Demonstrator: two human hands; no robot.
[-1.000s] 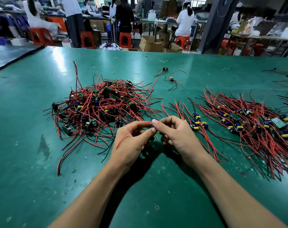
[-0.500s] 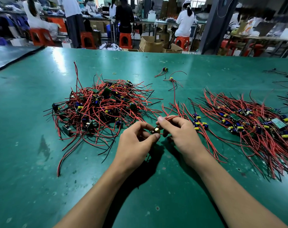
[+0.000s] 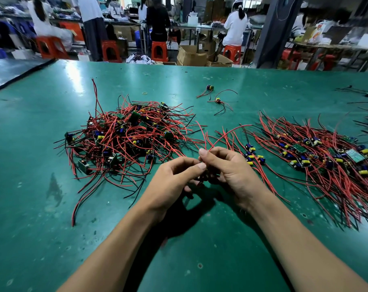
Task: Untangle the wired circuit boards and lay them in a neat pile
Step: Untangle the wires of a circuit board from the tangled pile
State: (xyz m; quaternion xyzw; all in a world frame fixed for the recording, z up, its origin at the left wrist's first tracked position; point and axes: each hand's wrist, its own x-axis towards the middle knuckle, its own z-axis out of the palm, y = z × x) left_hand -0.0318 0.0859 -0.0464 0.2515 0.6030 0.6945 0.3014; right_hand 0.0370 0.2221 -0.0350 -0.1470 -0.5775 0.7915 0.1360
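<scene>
Matte green table (image 3: 52, 228), scuffed and spotted, glare at the far side. Left hand (image 3: 174, 182) and right hand (image 3: 231, 171) meet at centre, just above the surface, fingers of both curled in. The left hand cups a small dark wired board (image 3: 204, 178), mostly hidden between the palms; can't tell which way it faces. Right thumb and forefinger pinch its thin glossy red wire (image 3: 227, 133), which arcs away from the person and to the right, free end in the air. To the left, a tangled heap (image 3: 132, 140): red and black leads in all directions, green rectangular boards tilted, blue and yellow cylinder capacitors. To the right, a sorted pile (image 3: 326, 161): boards in a band, leads fanned near-parallel, long axes running away-left to near-right, reaching the frame's right edge. A small cluster (image 3: 252, 154) of boards lies just beside the right hand. Two loose boards (image 3: 217, 100) lie farther back, and a rubber band (image 3: 144, 93). Bare mat lies under the forearms and along the near left.
</scene>
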